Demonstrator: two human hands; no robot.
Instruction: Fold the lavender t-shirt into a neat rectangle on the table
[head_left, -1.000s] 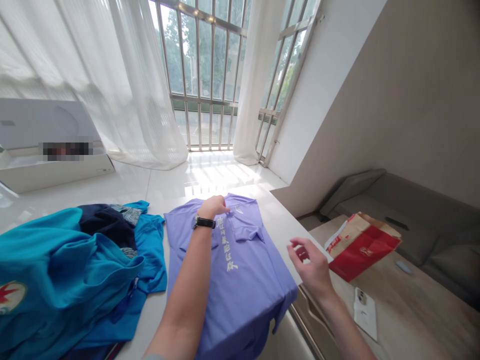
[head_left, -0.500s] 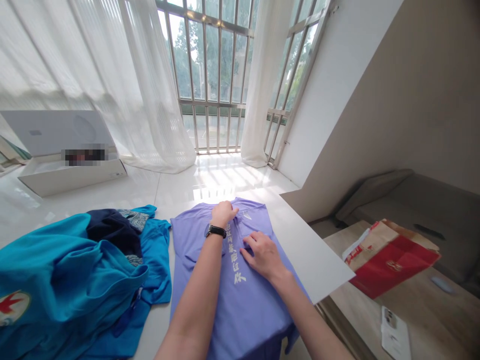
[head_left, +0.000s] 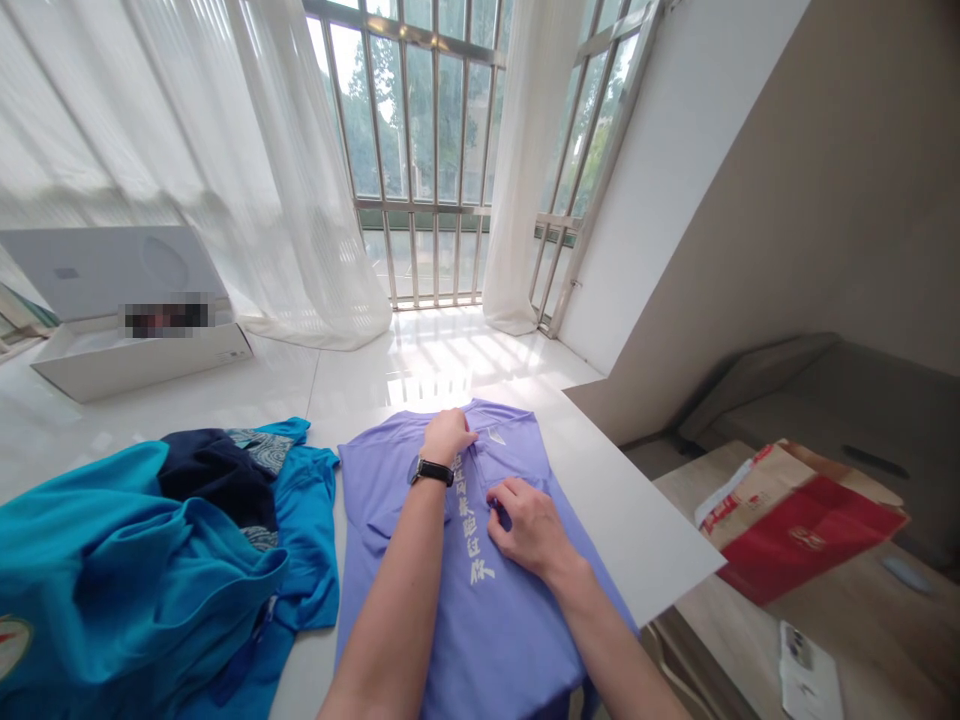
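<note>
A purple T-shirt [head_left: 519, 600] with a column of pale printed characters lies spread on the white surface, its collar end towards the window. Near the collar, my left hand [head_left: 448, 437], with a black-strapped watch [head_left: 433, 471] on the wrist, is closed on the cloth; its fingertips are partly hidden. Lower and to the right of the lettering, my right hand [head_left: 527, 522] is curled, with a raised fold of the shirt between thumb and forefinger. Left of the shirt is a crumpled heap of bright blue clothing [head_left: 150, 560] with a dark navy piece [head_left: 217, 470] on top.
An open white box [head_left: 142, 362] stands at the back left by the sheer curtain [head_left: 300, 200]. A barred window is ahead. The white ledge [head_left: 637, 530] ends at the right, above a lower table holding a red and tan paper bag [head_left: 810, 530] and a white phone [head_left: 811, 675].
My right hand's fingers have drawn together and lifted a small fold of the shirt. My left hand stays near the collar. The view has shifted slightly.
</note>
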